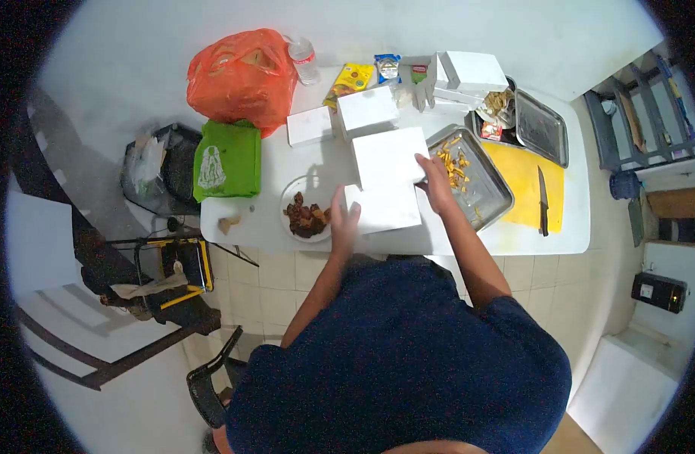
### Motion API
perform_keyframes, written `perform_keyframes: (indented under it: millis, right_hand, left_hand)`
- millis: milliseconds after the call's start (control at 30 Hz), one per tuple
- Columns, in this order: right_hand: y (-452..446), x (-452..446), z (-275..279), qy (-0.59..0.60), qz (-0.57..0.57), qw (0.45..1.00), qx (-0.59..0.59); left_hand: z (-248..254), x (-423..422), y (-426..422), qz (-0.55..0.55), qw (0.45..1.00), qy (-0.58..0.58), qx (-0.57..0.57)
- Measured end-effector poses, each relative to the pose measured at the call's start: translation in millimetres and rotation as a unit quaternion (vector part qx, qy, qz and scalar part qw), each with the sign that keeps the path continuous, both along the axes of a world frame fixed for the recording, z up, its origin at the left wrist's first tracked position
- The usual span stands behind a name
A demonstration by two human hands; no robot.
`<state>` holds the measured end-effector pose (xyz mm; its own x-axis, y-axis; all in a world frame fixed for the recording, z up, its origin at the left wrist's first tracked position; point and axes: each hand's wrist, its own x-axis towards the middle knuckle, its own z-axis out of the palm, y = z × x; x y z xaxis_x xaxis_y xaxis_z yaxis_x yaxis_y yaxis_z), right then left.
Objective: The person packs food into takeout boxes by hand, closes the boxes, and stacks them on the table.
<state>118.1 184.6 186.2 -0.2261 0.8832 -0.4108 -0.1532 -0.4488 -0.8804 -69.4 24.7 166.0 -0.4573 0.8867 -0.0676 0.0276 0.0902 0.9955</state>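
Note:
Directly before me on the table is a white cardboard box (385,208), with a second white panel, perhaps its raised lid (390,155), standing at its far side. My right hand (436,184) grips the right edge where the two panels meet, its fingers partly hidden behind the cardboard. Along the left side of the box, my left hand (343,227) is slightly blurred, its thumb against the front and its fingers pressed to the side. A white plate (285,195) of dark browned meat pieces (306,217) is just left of that hand. What the box contains is hidden.
More white boxes (369,110) stand behind. To the right are a metal tray (490,185) of yellow-orange pieces, a yellow cutting board (525,178) and a knife (543,203). A red plastic bag (242,79), green bag (228,160) and water bottle (304,62) occupy the left.

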Motion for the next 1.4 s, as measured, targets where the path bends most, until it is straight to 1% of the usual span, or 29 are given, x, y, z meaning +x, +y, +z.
perform_keyframes:
  millis: [33, 133, 167, 233, 333, 400, 433, 533, 567, 633, 733, 833, 933, 967, 1067, 1100, 1167, 1200, 1267, 1300, 1367, 1400]
  right_hand:
    - [6, 0, 24, 0.023, 0.001, 0.999, -0.033]
    - [31, 4, 18, 0.055, 0.025, 0.997, -0.044]
    - [36, 3, 17, 0.042, 0.019, 0.999, -0.027]
    - [44, 3, 11, 0.026, 0.044, 0.997, -0.049]
    - [50, 1, 4, 0.020, 0.064, 0.996, -0.055]
    - [52, 1, 4, 0.009, 0.062, 0.996, -0.056]
    - [55, 1, 3, 0.023, 0.069, 0.996, -0.060]
    - [55, 4, 13, -0.015, 0.088, 0.993, -0.078]
    - [53, 5, 10, -0.017, 0.084, 0.993, -0.081]
    - [54, 8, 5, -0.023, 0.074, 0.993, -0.084]
    - [54, 15, -1, -0.062, 0.087, 0.992, -0.060]
    - [49, 27, 6, -0.077, 0.127, 0.989, -0.009]
    - [37, 40, 26, -0.140, 0.105, 0.984, -0.016]
    - [37, 47, 24, -0.170, 0.125, 0.978, -0.010]
    - [21, 64, -9, -0.185, 0.100, 0.977, 0.037]
    - [12, 70, -1, -0.185, 0.109, 0.976, 0.033]
    - [-5, 79, -16, -0.176, 0.132, 0.975, 0.005]
    - [-13, 83, -29, -0.171, 0.144, 0.975, -0.008]
    - [-32, 90, -86, -0.114, 0.167, 0.978, 0.044]
    - [-40, 91, -84, -0.084, 0.176, 0.978, 0.068]
    - [-55, 94, -82, -0.109, 0.211, 0.971, 0.023]
    - [-62, 92, -73, -0.121, 0.229, 0.966, 0.000]
  left_hand:
    - [1, 7, -2, 0.016, 1.000, 0.007, -0.004]
    - [-14, 23, -12, 0.058, 0.998, 0.033, 0.010]
    - [-19, 27, -14, 0.068, 0.996, 0.052, 0.021]
    - [-16, 38, -25, 0.089, 0.991, 0.090, 0.038]
    - [8, 47, -31, 0.131, 0.990, 0.036, 0.021]
    - [5, 45, -31, 0.141, 0.990, -0.005, 0.026]
    - [0, 44, -31, 0.144, 0.989, -0.025, 0.026]
    - [-24, 38, -29, 0.128, 0.989, 0.074, 0.018]
    - [-31, 39, -33, 0.129, 0.989, 0.073, 0.003]
    - [-18, 49, -27, 0.129, 0.989, 0.069, -0.024]
    - [-19, 49, -20, 0.103, 0.980, 0.171, 0.004]
    - [-19, 52, -18, 0.091, 0.993, 0.076, 0.009]
    - [-23, 52, -15, 0.063, 0.990, 0.129, -0.005]
    - [-29, 51, -17, 0.049, 0.993, 0.110, -0.010]
    - [-30, 56, -17, 0.028, 0.988, 0.155, 0.003]
    - [-32, 57, -17, 0.027, 0.990, 0.141, -0.006]
    - [-37, 56, -18, 0.024, 0.993, 0.110, -0.024]
    - [-40, 56, -16, 0.019, 0.993, 0.110, -0.030]
    - [-43, 53, -13, 0.008, 0.992, 0.114, -0.044]
    - [-44, 52, -12, 0.003, 0.991, 0.124, -0.053]
    - [-47, 52, -11, -0.012, 0.992, 0.106, -0.059]
    - [-50, 53, -11, -0.018, 0.993, 0.097, -0.063]
